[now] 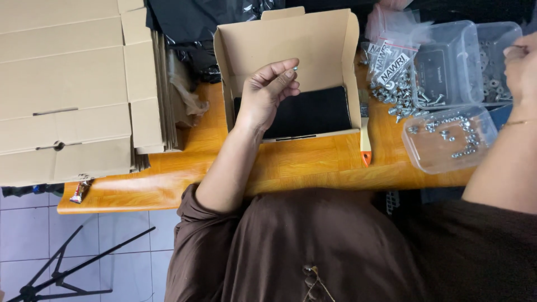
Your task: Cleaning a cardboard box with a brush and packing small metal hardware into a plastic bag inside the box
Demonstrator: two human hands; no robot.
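Note:
My left hand point(267, 92) is raised over an open cardboard box point(291, 47) that holds a black flat item point(319, 112). Its fingers are curled, and a small silver screw point(295, 68) is pinched at the fingertips. My right hand point(521, 70) reaches to the far right, over a clear plastic tub of washers point(495, 45); its fingers are partly cut off by the frame edge, and what it holds is hidden. A clear tub of screws point(447, 140) sits just below it on the orange wooden table point(302, 168).
A stack of flat cardboard boxes point(67, 89) fills the left side. Loose screws and small zip bags point(391, 72) lie beside another clear tub point(442, 64). An orange-handled tool point(365, 142) lies next to the box. Black plastic sheeting point(190, 28) lies behind. A black stand point(61, 268) stands on the tiled floor.

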